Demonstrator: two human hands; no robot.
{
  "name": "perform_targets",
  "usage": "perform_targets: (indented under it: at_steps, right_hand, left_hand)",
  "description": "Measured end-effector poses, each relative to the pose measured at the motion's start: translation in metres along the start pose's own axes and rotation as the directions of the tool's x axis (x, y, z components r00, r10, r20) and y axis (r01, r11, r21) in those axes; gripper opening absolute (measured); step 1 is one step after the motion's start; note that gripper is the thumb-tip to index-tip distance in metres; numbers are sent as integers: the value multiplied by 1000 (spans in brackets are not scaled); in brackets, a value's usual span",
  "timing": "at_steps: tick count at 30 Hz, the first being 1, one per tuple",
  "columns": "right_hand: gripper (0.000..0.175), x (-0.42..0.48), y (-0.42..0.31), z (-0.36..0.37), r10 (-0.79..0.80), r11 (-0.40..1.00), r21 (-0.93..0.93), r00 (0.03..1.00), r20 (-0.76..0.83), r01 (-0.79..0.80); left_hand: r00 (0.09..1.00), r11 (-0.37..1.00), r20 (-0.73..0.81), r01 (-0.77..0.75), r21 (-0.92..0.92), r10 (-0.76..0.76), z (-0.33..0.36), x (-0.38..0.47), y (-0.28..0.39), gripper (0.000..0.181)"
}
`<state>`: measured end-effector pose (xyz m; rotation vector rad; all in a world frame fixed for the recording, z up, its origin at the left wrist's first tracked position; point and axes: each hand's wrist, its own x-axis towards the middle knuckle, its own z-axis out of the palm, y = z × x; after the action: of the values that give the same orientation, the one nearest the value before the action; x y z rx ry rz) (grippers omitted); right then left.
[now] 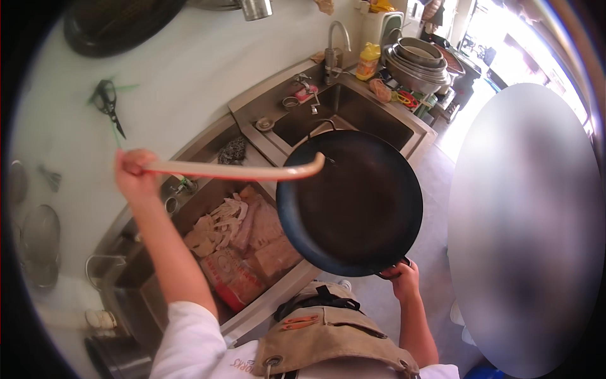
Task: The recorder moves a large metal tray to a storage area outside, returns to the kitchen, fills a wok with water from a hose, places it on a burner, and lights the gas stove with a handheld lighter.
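Observation:
My left hand (pixel 136 174) is closed around one end of a long pale utensil (pixel 227 169) with a red lower edge. Its curved tip reaches over the left part of a large dark wok (pixel 360 203); whether the two touch I cannot tell. My right hand (pixel 403 278) grips the wok's near loop handle. The far loop handle (pixel 324 122) points toward the sink basin (pixel 350 111). Tilted, the wok shows its bare dark inside and overlaps the basin's near edge. Left of it, packaged and loose pale meat (pixel 246 237) lies in a second steel basin.
A tall faucet (pixel 331 45) stands behind the sink, with a yellow bottle (pixel 368 61) and stacked steel bowls (pixel 419 61) to its right. Steel wool (pixel 232 150) lies at the left ledge. Scissors (pixel 109 104) hang on the wall. A blurred area covers the right side.

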<state>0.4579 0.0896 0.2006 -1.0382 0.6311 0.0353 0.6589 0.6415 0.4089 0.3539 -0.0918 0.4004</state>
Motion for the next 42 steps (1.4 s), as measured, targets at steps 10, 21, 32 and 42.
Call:
perform_targets:
  at_steps: [10, 21, 32, 42]
  right_hand:
    - [31, 0, -3, 13, -28, 997, -67, 999, 32, 30]
    - [16, 4, 2, 21, -25, 1000, 3, 996, 89, 25]
    - [16, 6, -10, 41, -33, 992, -124, 998, -56, 26]
    - [14, 3, -4, 26, 6, 997, -82, 1000, 14, -5]
  left_hand:
    - [920, 929, 139, 355, 99, -367, -106, -115, -77, 76]
    - [939, -342, -180, 279, 897, 294, -355, -13, 20, 49]
    - [927, -736, -276, 369, 568, 252, -365, 115, 11, 65]
    - [977, -759, -56, 194, 621, 204, -344, 96, 4, 61]
